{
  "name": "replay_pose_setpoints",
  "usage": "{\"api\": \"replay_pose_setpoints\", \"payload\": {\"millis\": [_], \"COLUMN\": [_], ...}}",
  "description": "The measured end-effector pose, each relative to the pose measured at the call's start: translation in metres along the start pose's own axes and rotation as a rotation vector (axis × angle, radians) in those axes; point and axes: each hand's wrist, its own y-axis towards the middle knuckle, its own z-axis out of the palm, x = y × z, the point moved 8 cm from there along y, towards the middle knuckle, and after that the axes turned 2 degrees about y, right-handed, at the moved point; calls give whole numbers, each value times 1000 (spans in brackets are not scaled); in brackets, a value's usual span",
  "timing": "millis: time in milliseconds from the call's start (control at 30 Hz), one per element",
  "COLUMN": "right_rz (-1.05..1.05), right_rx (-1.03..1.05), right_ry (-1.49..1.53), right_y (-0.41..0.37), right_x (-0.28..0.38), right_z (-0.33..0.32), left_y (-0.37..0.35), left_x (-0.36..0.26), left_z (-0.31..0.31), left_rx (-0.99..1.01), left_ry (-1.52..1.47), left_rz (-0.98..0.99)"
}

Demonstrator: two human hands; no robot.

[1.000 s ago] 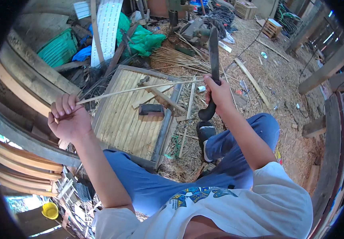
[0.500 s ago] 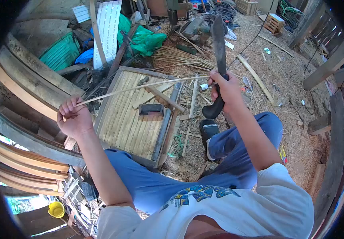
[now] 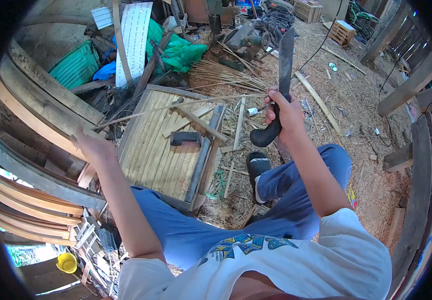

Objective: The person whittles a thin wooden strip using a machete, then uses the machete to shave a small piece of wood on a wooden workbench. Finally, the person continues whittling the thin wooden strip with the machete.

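My right hand (image 3: pixel 286 112) is wrapped round the black curved handle of a machete (image 3: pixel 286 55), its blade pointing up and away from me. Between thumb and fingers it also pinches one end of a thin bamboo strip (image 3: pixel 191 102). The strip stretches leftward across the view, its far end beside my left hand (image 3: pixel 96 147). That hand is open, fingers stretched out, slightly apart from the strip. Below the strip, a slatted wooden panel (image 3: pixel 143 150) bears a hammer (image 3: pixel 203 122) and a dark rectangular block (image 3: pixel 186 139).
A bundle of thin strips (image 3: pixel 226 72) lies on the shavings-strewn ground beyond the panel. Green plastic sheeting (image 3: pixel 183 52) is heaped at the back left. Curved wooden boards (image 3: pixel 41 105) flank my left side, and a wooden post (image 3: pixel 408 82) stands at right.
My left hand has let go of the strip's end and its fingers have straightened. The machete has swung more upright and a little right in my right hand.
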Motion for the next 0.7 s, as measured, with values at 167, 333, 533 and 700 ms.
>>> {"api": "replay_pose_setpoints", "payload": {"millis": [167,333,533,700], "right_rz": [-28,-18,24,65], "right_rx": [30,68,39,-39], "right_ry": [-17,-63,-3,18], "right_y": [2,0,1,4], "right_x": [0,-2,-3,-4], "right_z": [-1,2,-2,-6], "left_y": [-37,-140,-155,-153], "left_x": [-34,-30,39,44], "left_z": [43,88,85,83], "left_rx": [505,1012,1464,1400], "left_ry": [530,693,950,1002], "left_rz": [849,1211,648,721]}}
